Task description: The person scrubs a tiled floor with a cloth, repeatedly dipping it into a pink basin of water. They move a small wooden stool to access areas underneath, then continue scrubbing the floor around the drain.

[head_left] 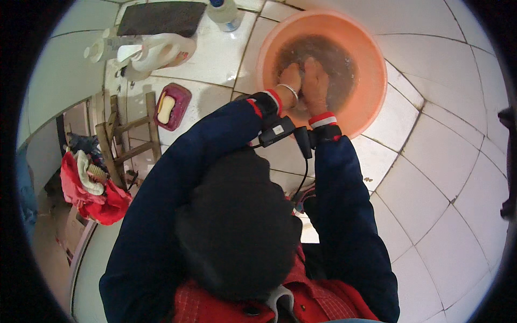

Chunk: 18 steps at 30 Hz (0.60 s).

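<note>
Item: dark cloth point(307, 72), soaked and bunched, sitting in murky brown water inside the round orange basin point(371, 59) on the white tiled floor point(447, 161). I see my left hand point(291, 81) and right hand point(316, 83) side by side, both grips clamped on the cloth. Nearby: red soap dish point(172, 106), white jug point(156, 54), wooden stool point(126, 137).

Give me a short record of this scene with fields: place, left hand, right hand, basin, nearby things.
place: white tiled floor
left hand: in the basin water, bracelet on the wrist
right hand: in the water beside the left, pressing on something dark
basin: round, orange, with murky water
nearby things: soap in a pink dish, white jug, wooden stool
</note>
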Tool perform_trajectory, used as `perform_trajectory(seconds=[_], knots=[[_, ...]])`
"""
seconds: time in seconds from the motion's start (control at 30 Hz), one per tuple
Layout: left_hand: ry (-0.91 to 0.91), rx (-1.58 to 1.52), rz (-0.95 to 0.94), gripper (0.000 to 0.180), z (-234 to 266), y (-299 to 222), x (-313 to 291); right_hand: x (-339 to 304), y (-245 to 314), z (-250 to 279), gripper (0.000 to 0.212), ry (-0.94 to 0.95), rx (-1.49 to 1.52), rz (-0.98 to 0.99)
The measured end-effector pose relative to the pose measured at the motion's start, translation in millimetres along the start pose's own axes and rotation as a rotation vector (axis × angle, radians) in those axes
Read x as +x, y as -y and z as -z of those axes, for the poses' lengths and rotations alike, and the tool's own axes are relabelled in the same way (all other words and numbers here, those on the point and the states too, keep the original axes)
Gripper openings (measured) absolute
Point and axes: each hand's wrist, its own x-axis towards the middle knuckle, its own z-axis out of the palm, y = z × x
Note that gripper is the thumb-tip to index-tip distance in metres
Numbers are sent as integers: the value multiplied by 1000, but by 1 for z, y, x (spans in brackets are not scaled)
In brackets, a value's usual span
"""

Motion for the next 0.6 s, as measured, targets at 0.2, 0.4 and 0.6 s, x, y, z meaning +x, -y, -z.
perform_trajectory(seconds=[0.2, 0.4, 0.6], knots=[[-66, 968, -290, 45, -3, -4, -2, -3, -13, 1, 22, -63, -393, 364], [16, 1096, -376, 35, -5, -22, -27, -3, -8, 4, 28, 7, 341, -285], [362, 1278, -546, 36, 4, -61, -21, -19, -8, 63, 35, 149, 137, -67]])
